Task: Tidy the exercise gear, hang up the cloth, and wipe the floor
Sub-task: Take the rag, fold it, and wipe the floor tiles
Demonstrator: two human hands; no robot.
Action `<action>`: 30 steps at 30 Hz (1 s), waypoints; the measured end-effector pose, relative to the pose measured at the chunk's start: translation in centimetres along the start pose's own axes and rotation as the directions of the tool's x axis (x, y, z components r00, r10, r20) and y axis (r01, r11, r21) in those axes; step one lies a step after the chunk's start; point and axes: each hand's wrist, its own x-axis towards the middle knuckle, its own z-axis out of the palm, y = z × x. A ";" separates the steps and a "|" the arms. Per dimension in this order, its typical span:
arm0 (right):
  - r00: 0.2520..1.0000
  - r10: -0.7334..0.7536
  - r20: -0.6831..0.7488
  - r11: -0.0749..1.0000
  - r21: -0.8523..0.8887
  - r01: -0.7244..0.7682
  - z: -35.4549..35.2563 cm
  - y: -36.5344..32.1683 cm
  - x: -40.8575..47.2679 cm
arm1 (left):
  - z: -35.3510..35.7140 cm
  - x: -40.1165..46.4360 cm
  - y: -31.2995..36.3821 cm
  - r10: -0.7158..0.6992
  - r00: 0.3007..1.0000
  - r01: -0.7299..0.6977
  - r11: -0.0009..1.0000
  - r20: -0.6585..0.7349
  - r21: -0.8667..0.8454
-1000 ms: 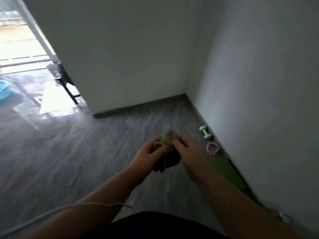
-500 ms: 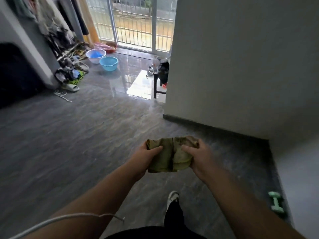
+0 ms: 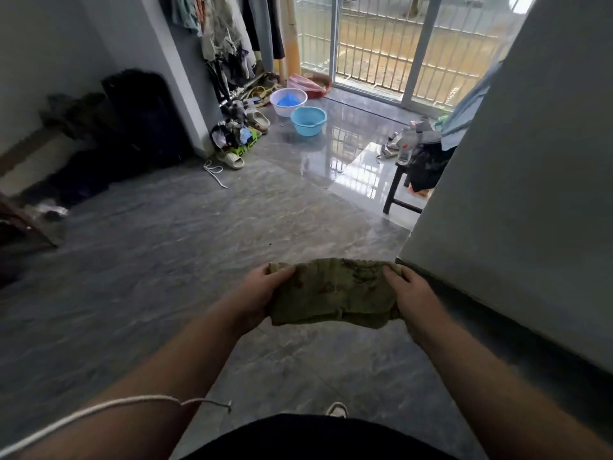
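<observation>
Olive cloth (image 3: 333, 292) stretched flat between both hands above the grey floor (image 3: 166, 260), left hand (image 3: 262, 293) and right hand (image 3: 409, 295) each with grip closed on an end. Farther off, near the barred door: white basin (image 3: 288, 101) with something blue inside, beside it blue basin (image 3: 308, 120), contents not discernible.

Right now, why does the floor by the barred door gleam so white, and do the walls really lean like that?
Head view: daylight through the barred door bounces off the glossy floor as glare, mirroring the bars; the right wall tilts from wide-angle distortion; the left corner lies dim and smeared, while the cloth, between left hand and right hand, stays fairly sharp.
</observation>
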 end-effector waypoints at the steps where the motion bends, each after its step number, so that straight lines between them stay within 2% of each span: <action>1: 1.000 -0.008 0.013 1.000 0.010 0.008 1.0 -1.0 1.6 | -0.9 1.3 0.8 0.007 0.999 -0.008 1.000 -0.033 -0.010; 6: 0.998 -0.059 0.018 0.995 -0.077 0.060 4.8 -4.8 9.4 | -5.3 8.1 4.3 0.047 0.975 -0.058 0.997 -0.217 -0.043; 10: 0.993 -0.110 0.047 0.980 -0.163 0.116 7.8 -8.8 16.1 | -8.1 14.9 8.0 0.113 0.959 -0.124 0.992 -0.259 -0.028; 15: 0.994 -0.110 -0.001 0.978 -0.178 0.108 12.0 -13.7 25.0 | -11.6 24.8 14.9 0.165 0.963 -0.169 0.986 -0.212 -0.001; 19: 0.989 -0.106 -0.106 0.980 -0.177 0.086 14.7 -16.9 31.5 | -13.1 32.5 21.5 0.169 0.974 -0.164 0.986 -0.148 0.042; 25: 0.974 -0.021 -0.227 0.995 -0.103 -0.003 15.9 -20.4 40.0 | -12.6 43.0 29.0 0.134 0.990 -0.129 0.983 -0.034 0.132; 30: 0.961 0.006 -0.277 0.997 -0.078 -0.029 15.5 -22.2 48.8 | -10.9 51.8 32.4 0.092 0.995 -0.088 0.986 -0.026 0.141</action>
